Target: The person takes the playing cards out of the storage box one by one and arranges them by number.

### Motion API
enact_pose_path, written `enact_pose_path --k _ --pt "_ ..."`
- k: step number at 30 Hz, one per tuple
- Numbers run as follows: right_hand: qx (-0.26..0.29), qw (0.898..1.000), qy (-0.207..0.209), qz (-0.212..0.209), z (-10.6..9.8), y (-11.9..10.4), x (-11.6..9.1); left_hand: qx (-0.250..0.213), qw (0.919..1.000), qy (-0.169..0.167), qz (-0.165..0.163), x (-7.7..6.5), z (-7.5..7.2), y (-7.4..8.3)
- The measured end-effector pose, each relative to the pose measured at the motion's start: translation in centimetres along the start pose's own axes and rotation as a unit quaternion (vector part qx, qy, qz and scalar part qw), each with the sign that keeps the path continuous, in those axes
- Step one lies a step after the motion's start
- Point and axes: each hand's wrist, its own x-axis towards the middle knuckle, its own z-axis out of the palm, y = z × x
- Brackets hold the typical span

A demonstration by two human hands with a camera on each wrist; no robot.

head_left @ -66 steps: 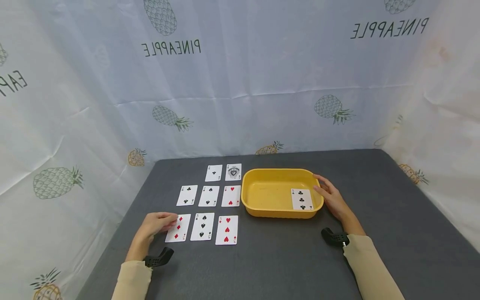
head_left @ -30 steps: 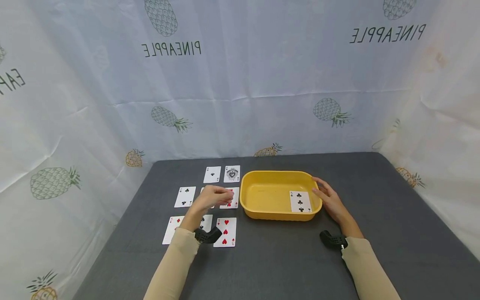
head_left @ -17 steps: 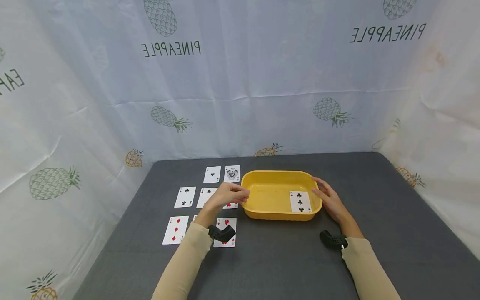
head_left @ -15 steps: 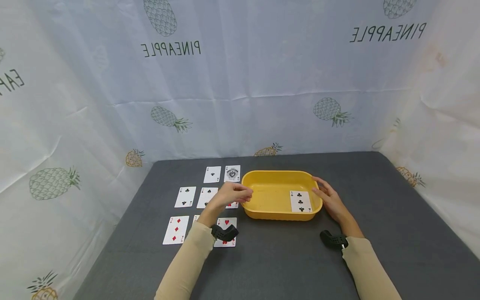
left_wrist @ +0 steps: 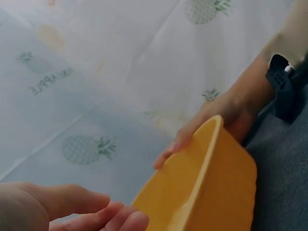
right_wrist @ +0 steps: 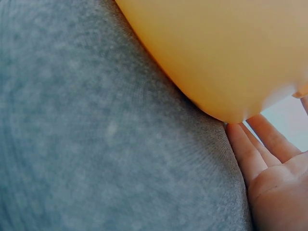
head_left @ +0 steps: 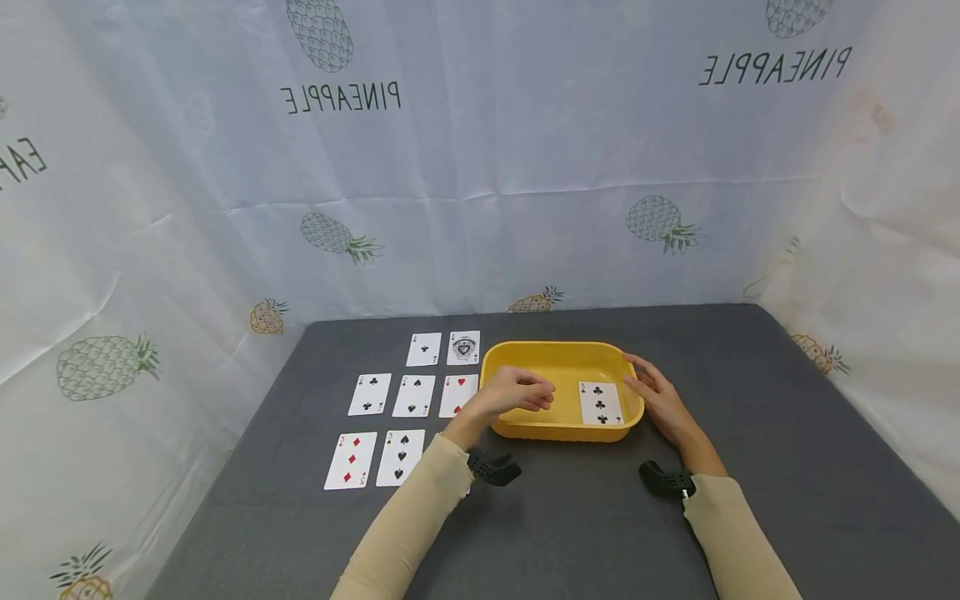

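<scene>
My left hand [head_left: 513, 390] hovers over the left part of a yellow plastic tray [head_left: 555, 348], thumb and fingers loosely bent with nothing visible between them. Inside the tray, at its right end, lies a three of clubs playing card [head_left: 600, 403], a little right of that hand's fingertips. My right hand [head_left: 660, 396] holds the tray's right end, thumb over the rim and fingers against the outer wall. In the right wrist view the fingers [right_wrist: 245, 149] touch the wall low down. The left wrist view shows the left thumb [left_wrist: 79, 199] near the fingertips.
Left of the tray, playing cards lie face up in rows: ace of clubs [head_left: 423, 349] and ace of spades [head_left: 463, 347]; twos of clubs [head_left: 369, 394], spades [head_left: 413, 396] and hearts [head_left: 456, 393]; threes of diamonds [head_left: 351, 460] and spades [head_left: 400, 457]. My left sleeve mostly hides another card.
My left hand has left the three of diamonds, passed rightward over the cards and come over the tray. The tray, the right hand and the cards have stayed put.
</scene>
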Motion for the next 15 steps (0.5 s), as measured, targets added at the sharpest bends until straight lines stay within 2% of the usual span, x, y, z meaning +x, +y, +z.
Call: enact_pose_path --k 10,15 --pt "0.002 1.0 -0.002 -0.004 -0.1 0.1 0.0 -0.049 0.9978 -0.02 -0.039 2.2 2.5 -0.4" --pt "0.004 1.0 -0.001 -0.003 0.0 0.1 0.0 -0.1 0.9914 0.001 -0.084 3.3 3.5 -0.6"
